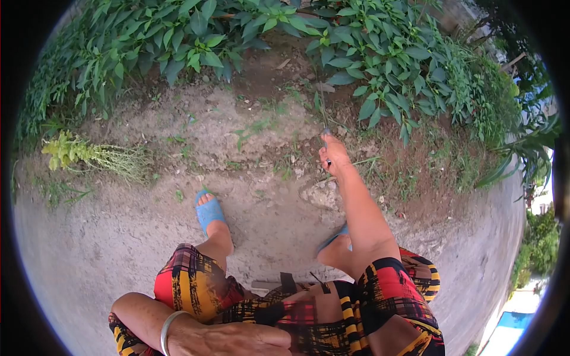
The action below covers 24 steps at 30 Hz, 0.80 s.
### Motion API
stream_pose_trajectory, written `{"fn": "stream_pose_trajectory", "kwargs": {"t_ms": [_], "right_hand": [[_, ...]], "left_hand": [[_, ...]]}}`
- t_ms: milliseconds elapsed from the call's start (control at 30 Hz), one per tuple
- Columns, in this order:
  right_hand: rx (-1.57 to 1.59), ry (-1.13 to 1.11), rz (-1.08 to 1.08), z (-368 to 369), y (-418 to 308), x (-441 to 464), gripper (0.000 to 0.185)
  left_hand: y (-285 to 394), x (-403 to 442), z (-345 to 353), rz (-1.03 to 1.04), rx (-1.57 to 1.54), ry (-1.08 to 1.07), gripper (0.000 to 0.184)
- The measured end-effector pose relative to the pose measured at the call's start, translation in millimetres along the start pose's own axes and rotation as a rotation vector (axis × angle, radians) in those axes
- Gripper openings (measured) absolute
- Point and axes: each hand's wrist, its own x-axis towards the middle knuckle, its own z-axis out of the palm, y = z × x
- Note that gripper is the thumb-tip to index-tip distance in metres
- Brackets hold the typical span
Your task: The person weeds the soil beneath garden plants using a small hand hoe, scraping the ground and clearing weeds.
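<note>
My right hand (334, 155) reaches down to the soil in front of me, its fingers wrapped round a small tool (326, 135) whose dark metal tip shows above the fist. Small weeds (368, 166) grow in the dirt beside it. Across my lap, at the bottom of the view, rests my left hand (237, 339), palm down on the patterned cloth (309, 314). A bangle (168, 332) circles that wrist. The left hand's fingers lie together and extended, with nothing visible in them.
Leafy green plants (380, 53) line the far side of the soil. An uprooted-looking plant (89, 155) with pale yellow-green leaves lies at the left. My feet, in blue slippers (209, 212), stand on the grey ground (119, 237). Broad-leaved plants (522, 151) hang at the right.
</note>
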Motion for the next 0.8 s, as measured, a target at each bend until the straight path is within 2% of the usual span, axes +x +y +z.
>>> {"fn": "stream_pose_trajectory", "kwargs": {"t_ms": [133, 200, 333, 433, 533, 633, 800], "right_hand": [[0.010, -0.015, -0.031, -21, -1, -14, 0.028], [0.092, 0.042, -0.119, -17, -3, -10, 0.028], [0.189, 0.088, -0.126, 3, -22, 11, 0.028], [0.200, 0.079, -0.036, 20, -28, 19, 0.027], [0.030, -0.102, 0.069, 31, -22, 20, 0.029], [-0.016, -0.096, 0.115, 34, -15, 7, 0.028], [0.004, -0.104, 0.037, -8, 6, -12, 0.030]], "left_hand": [[-1, 0, 3, -0.008, 0.004, 0.012, 0.033], [-1, 2, 3, -0.007, -0.006, 0.017, 0.033], [-2, 4, 3, 0.009, 0.010, 0.020, 0.032], [-2, 5, 1, 0.004, 0.010, 0.020, 0.031], [-4, 5, 2, 0.020, 0.022, 0.029, 0.031], [-4, 5, 0, -0.002, 0.002, 0.021, 0.031], [-4, 6, -1, -0.015, -0.013, 0.019, 0.034]]}}
